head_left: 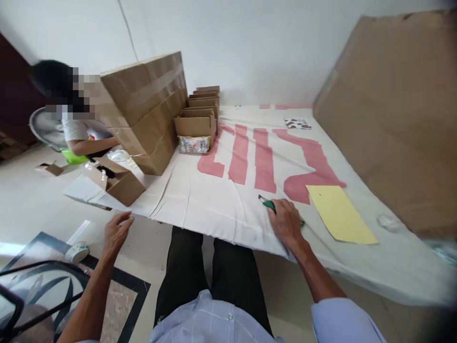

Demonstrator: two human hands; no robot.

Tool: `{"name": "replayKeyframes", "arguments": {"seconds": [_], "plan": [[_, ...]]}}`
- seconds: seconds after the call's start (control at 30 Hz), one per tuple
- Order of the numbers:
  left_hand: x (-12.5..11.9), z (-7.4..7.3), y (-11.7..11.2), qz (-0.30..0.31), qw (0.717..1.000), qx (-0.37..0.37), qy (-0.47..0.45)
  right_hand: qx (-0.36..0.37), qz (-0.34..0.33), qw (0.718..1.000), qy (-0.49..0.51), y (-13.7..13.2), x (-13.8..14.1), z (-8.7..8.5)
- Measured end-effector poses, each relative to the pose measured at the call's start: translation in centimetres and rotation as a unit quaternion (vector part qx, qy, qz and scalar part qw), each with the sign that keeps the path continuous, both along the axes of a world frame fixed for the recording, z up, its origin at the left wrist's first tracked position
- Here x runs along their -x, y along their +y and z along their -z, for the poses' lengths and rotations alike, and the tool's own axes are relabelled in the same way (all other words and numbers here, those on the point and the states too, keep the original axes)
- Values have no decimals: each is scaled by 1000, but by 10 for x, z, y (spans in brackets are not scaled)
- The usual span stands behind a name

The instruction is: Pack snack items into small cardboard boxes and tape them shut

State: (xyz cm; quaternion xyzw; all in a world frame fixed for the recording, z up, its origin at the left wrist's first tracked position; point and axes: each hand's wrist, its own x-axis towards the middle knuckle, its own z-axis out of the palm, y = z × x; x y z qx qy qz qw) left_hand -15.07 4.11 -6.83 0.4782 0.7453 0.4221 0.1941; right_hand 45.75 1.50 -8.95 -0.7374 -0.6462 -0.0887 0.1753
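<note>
My right hand (286, 221) rests on the cloth-covered table (210, 209), its fingers closed over a green utility knife (267, 204). The knife's metal tip points to the upper left, and its other end shows past the far side of my hand. Just right of that hand lies a yellow sheet of paper (341, 214). My left hand (117, 231) hangs in the air by the table's front edge, empty, with its fingers loosely bent and apart. Nearest to it is an opened small cardboard box (123, 186) on the table's left corner.
Large taped cartons (150, 119) stand on the left, beside a row of open small boxes (194, 125) with a printed packet (193, 144) in front. A big carton (400, 124) takes up the right. A co-worker (80, 128) sits beyond the left cartons. A tape roll (77, 251) lies on the floor.
</note>
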Motion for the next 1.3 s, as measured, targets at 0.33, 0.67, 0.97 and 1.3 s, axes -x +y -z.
{"name": "replayKeyframes", "arguments": {"seconds": [0.33, 0.67, 0.97, 1.3], "plan": [[39, -72, 50, -162, 973, -45, -156, -63, -13, 997, 32, 11, -1, 15], [128, -123, 150, -114, 980, -20, -161, -111, -60, 990, 63, 19, -15, 16], [94, -111, 164, -44, 989, -27, -142, -153, -127, 965, 173, 45, 61, -18], [-83, -60, 54, 241, 959, -62, -138, 20, -250, 797, 549, 69, 160, -70]]}}
